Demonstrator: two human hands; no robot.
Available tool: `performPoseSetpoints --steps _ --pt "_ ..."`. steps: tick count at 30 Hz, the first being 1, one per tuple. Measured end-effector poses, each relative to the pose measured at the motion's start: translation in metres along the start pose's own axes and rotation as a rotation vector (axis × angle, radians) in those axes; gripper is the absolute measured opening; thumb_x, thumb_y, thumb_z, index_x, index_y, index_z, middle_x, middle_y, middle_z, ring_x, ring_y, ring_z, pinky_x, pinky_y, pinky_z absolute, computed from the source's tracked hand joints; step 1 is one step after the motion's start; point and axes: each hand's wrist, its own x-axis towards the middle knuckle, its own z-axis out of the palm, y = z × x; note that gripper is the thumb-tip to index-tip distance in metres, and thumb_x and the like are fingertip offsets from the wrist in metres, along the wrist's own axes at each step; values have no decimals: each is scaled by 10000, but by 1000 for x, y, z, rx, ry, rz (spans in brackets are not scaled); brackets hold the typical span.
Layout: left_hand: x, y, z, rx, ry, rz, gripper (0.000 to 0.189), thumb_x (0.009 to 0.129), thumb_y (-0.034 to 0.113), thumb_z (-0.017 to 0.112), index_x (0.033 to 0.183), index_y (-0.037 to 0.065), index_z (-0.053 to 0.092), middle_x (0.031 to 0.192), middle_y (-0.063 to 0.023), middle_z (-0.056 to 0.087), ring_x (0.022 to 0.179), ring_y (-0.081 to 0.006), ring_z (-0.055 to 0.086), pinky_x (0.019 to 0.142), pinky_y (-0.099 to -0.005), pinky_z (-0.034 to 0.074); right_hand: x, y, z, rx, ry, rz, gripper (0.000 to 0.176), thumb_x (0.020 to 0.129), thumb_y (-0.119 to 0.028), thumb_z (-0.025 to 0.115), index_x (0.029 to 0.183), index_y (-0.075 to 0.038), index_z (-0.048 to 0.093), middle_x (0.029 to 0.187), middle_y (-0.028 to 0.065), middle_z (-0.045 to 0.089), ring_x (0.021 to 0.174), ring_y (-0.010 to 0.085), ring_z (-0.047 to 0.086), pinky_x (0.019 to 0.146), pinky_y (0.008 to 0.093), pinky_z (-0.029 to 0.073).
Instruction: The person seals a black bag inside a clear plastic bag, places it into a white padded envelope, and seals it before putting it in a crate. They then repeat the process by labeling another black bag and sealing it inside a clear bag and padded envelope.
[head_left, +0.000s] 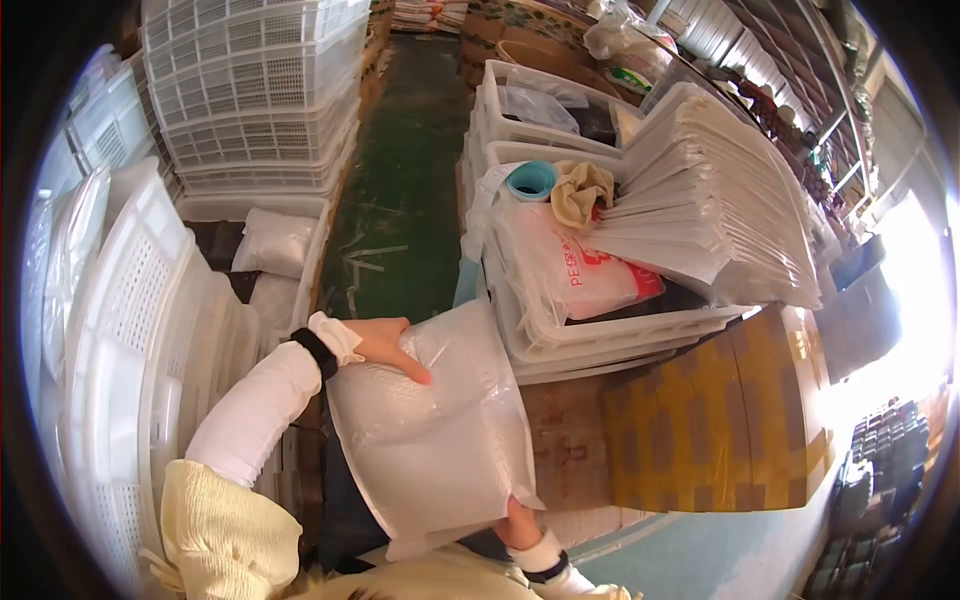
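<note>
I hold a filled clear plastic bag (435,420) of white material in front of me. My left hand (385,345) lies flat on its upper left corner, fingers spread over the top. My right hand (520,525) grips the bag's lower right edge from underneath and is mostly hidden by the bag. White sleeves with dark cuffs cover both wrists.
White perforated crates (250,90) are stacked at the left and back. A white crate (600,335) at centre right holds a red-printed bag (580,265), a teal tape roll (532,180) and a stack of flat white bags (710,200). A taped cardboard surface (720,420) lies to the right. Green floor aisle (400,190) ahead.
</note>
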Motion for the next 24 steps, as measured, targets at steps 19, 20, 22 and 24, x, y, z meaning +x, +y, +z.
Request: performPoseSetpoints --steps 19,20,22,24 --pt "-200 -16 120 -279 157 -389 457 803 390 644 1016 -11 593 806 -131 645 756 -203 626 725 -308 475 178 -180 8 -449 -327 -423 471 764 13 641 1206 -12 479 988 61 596 936 148 573 819 271 459" --pt "-204 -12 122 -326 532 -140 311 813 345 636 863 38 662 618 -78 622 583 -196 605 636 -323 476 172 -181 10 -517 -180 -390 450 764 -4 645 1186 -2 487 991 76 596 908 158 576 803 276 458" --pt "-199 21 95 -335 775 -107 366 811 339 634 971 9 624 812 -139 652 723 -248 627 703 -347 477 147 -187 13 -650 126 -329 414 763 -38 653 1146 18 504 997 108 594 852 178 583 770 286 457" --pt "-169 10 76 97 931 127 516 791 376 646 1097 -24 534 1043 -180 604 920 -301 601 793 -365 456 115 -169 -7 -610 336 -651 387 791 -92 646 1138 12 509 1000 115 595 823 191 589 738 309 465"
